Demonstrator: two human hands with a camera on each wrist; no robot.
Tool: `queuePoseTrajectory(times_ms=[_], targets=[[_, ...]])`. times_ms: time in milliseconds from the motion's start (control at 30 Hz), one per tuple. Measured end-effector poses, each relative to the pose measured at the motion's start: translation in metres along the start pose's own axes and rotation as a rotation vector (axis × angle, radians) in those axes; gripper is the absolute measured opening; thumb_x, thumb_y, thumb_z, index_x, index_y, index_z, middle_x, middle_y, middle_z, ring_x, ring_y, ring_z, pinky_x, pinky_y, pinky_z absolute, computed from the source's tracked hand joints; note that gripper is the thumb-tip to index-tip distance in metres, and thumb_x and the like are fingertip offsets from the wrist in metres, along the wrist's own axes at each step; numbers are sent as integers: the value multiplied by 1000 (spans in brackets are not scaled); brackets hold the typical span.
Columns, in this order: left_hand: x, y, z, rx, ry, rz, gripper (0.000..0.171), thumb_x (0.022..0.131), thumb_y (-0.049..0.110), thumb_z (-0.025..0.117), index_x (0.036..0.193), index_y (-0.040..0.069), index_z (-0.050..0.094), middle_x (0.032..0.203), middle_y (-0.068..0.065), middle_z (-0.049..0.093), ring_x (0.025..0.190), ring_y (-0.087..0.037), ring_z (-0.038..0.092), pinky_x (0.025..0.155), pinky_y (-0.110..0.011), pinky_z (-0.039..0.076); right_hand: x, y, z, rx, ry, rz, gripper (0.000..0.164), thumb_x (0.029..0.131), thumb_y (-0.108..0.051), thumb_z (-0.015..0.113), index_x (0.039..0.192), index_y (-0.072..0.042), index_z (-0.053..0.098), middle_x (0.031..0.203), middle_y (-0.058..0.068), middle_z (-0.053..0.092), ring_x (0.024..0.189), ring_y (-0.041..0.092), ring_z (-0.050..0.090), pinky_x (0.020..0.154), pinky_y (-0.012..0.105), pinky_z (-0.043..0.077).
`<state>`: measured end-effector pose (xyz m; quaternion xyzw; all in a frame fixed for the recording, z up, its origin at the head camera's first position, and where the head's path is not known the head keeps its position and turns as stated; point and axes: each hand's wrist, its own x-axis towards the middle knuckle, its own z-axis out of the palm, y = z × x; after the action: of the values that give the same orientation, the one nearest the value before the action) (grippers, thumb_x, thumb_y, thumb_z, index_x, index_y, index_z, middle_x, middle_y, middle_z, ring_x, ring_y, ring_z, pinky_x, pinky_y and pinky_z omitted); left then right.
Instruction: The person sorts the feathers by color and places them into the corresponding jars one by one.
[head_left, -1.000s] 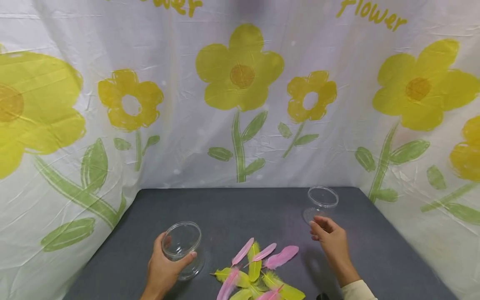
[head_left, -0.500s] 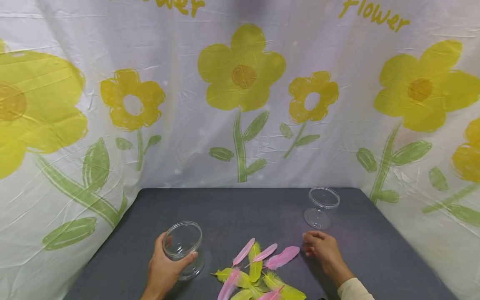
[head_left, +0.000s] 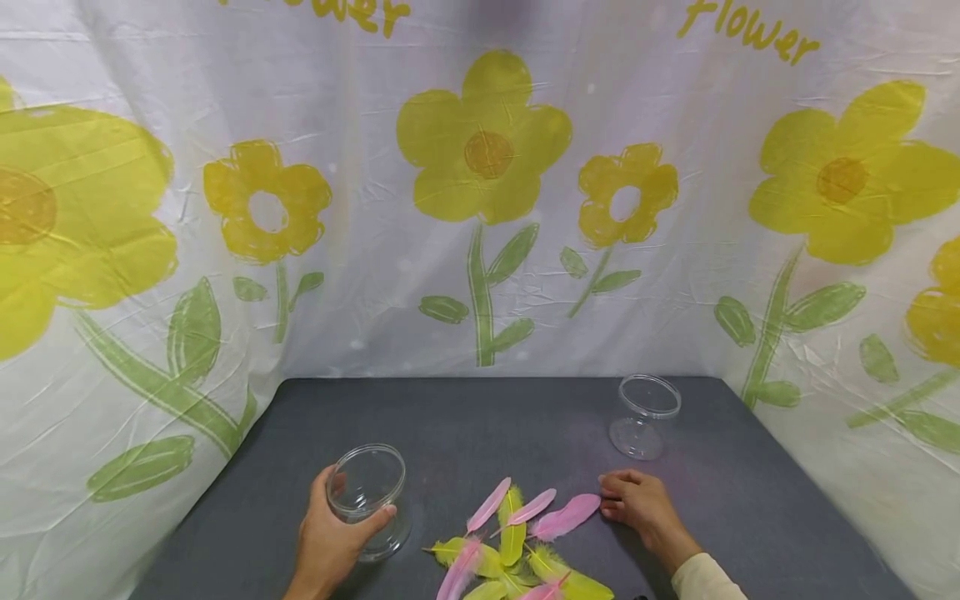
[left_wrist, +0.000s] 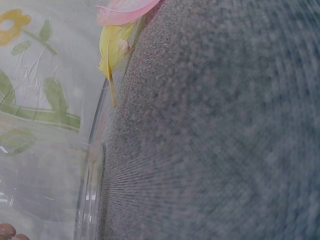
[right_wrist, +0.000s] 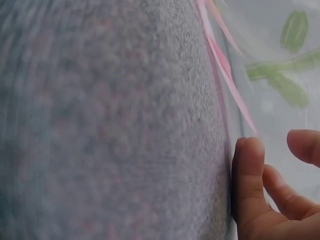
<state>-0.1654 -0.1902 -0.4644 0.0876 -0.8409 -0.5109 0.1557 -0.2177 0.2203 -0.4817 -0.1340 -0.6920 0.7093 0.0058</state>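
Note:
My left hand [head_left: 330, 533] grips a clear footed plastic cup [head_left: 367, 479] on the left of the table, with thumb and fingers around its bowl. The cup stands upright with nothing inside. To the right of a loose pile of feathers, my right hand [head_left: 641, 508] is low over the table, its fingertips right at the tip of a wide pink feather [head_left: 566, 517]. In the right wrist view a pink feather [right_wrist: 227, 70] reaches toward the gap between spread fingers [right_wrist: 250, 175]. Yellow feathers [head_left: 512, 529] and other pink feathers [head_left: 487, 504] overlap in the pile.
Farther back on the right stands a second clear footed cup [head_left: 645, 417]. A dark grey table [head_left: 480, 425] lies beneath everything, and a white curtain [head_left: 360, 275] printed with yellow flowers encloses its back and sides.
My right hand has moved away from the far right cup, down and left toward the wide pink feather. The left hand still holds its cup in the same place.

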Motion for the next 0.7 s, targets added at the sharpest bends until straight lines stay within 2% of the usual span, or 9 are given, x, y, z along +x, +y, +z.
queuePoseTrajectory(times_ms=[233,533,700], targets=[[0,1,-1,6,-28,-39,110,65,44,88,145,5,24,138,-27,40,126,-42,39,95,-59,35,0,5,3,-62,-13,-16,15,85,0,66,94,11,64,84,14,61,65,22,62,59,34,54],[1,1,-1,-1,-21,-29,109,66,42,88,145,5,24,139,-26,40,127,-42,38,96,-59,34,-3,4,3,-137,-99,-20,14,80,1,71,91,10,67,78,11,65,63,19,62,60,31,54],[0,2,-1,8,-20,-32,107,67,40,88,145,4,24,138,-27,41,127,-42,39,95,-59,34,-6,6,5,-175,-93,-14,11,78,5,72,88,9,68,76,10,65,61,19,62,58,31,54]])
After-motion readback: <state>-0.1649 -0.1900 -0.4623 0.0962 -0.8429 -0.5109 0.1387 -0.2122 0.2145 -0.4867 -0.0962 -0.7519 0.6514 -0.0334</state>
